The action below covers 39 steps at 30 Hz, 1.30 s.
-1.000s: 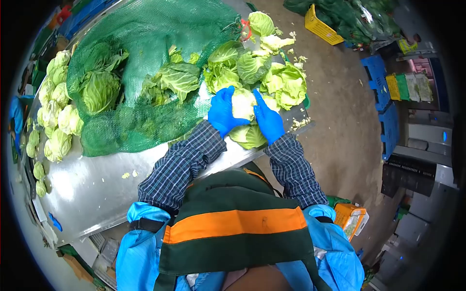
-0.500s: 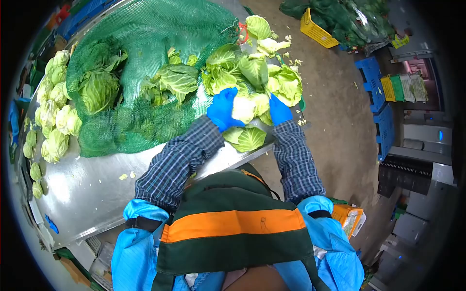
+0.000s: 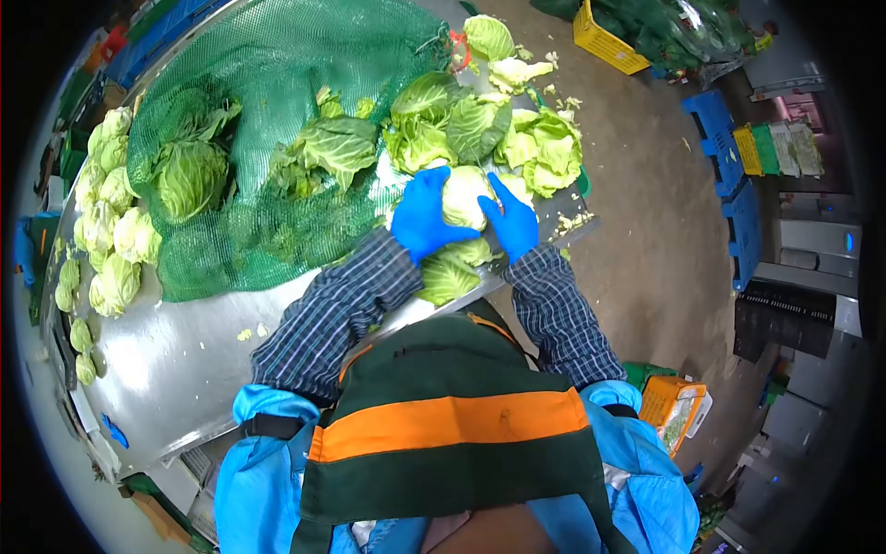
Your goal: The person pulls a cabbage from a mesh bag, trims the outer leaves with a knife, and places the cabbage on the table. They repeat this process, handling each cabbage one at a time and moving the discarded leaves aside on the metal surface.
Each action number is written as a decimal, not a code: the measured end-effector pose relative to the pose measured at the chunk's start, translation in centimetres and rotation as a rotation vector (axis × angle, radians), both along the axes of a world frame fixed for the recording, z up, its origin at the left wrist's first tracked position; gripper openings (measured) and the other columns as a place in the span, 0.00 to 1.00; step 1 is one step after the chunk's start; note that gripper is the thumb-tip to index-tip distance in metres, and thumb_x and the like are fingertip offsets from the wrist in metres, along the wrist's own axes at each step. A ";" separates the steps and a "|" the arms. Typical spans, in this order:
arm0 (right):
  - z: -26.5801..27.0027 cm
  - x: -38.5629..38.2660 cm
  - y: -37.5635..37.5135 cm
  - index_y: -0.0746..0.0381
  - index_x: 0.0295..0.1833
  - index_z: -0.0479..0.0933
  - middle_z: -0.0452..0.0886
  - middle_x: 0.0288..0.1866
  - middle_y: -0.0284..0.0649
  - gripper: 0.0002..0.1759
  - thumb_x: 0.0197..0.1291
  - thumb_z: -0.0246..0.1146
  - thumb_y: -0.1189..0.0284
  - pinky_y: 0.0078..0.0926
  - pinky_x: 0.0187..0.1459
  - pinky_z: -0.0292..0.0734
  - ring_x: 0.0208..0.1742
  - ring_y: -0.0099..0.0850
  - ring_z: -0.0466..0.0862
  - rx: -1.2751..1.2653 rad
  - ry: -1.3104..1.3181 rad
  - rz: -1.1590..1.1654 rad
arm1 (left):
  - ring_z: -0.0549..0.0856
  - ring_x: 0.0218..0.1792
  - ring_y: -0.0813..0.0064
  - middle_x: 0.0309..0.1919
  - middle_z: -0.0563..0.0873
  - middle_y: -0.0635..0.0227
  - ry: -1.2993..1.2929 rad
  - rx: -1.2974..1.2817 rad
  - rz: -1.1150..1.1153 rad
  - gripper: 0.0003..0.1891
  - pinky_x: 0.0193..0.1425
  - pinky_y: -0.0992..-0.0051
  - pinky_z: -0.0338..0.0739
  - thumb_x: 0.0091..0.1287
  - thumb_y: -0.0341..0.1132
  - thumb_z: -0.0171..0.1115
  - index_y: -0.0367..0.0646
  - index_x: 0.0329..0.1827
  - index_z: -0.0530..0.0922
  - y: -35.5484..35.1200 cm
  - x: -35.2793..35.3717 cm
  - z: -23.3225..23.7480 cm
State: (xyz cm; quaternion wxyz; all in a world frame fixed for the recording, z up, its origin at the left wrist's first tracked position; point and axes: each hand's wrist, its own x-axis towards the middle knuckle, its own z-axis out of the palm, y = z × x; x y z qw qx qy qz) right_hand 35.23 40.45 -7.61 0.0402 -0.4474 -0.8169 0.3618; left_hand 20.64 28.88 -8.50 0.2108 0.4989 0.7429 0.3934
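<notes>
Both my hands wear blue gloves and grip one pale green cabbage head (image 3: 464,196) over the steel table's near edge. My left hand (image 3: 422,215) cups its left side, and my right hand (image 3: 510,220) cups its right side. A loose outer leaf (image 3: 448,275) lies just below the cabbage at the table edge. Discarded green leaves (image 3: 480,129) are piled right behind the cabbage.
A green net sack (image 3: 277,120) with cabbages inside covers the table's (image 3: 175,360) far left. Trimmed pale cabbages (image 3: 106,222) line the left edge. Yellow (image 3: 604,37) and blue crates (image 3: 729,157) stand on the floor to the right, and an orange crate (image 3: 674,411) sits by my right side.
My right hand has come back up onto the cabbage's right side after dipping lower half a second ago. The cabbage stays between both hands.
</notes>
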 end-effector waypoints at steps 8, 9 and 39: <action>0.1 1.4 -1.7 0.45 0.74 0.54 0.77 0.26 0.53 0.28 0.69 0.47 0.62 0.41 0.31 0.71 0.25 0.45 0.78 0.111 -0.030 0.130 | 0.70 0.58 0.49 0.60 0.66 0.46 0.096 -0.062 0.079 0.60 0.63 0.59 0.68 0.30 0.54 0.80 0.34 0.66 0.58 2.4 1.0 -2.9; -0.3 1.5 -1.8 0.45 0.75 0.51 0.79 0.30 0.55 0.30 0.68 0.45 0.62 0.42 0.33 0.72 0.28 0.48 0.79 0.114 -0.059 0.144 | 0.70 0.59 0.50 0.60 0.65 0.46 0.130 -0.089 0.075 0.61 0.61 0.59 0.70 0.29 0.57 0.79 0.34 0.66 0.59 2.8 1.2 -2.8; -11.0 7.1 5.4 0.61 0.63 0.71 0.82 0.27 0.48 0.29 0.68 0.47 0.51 0.41 0.35 0.77 0.29 0.41 0.82 -0.160 -0.027 -0.074 | 0.69 0.58 0.47 0.57 0.69 0.48 0.097 0.126 0.022 0.55 0.62 0.53 0.66 0.33 0.49 0.80 0.44 0.69 0.62 -3.0 -2.1 -3.1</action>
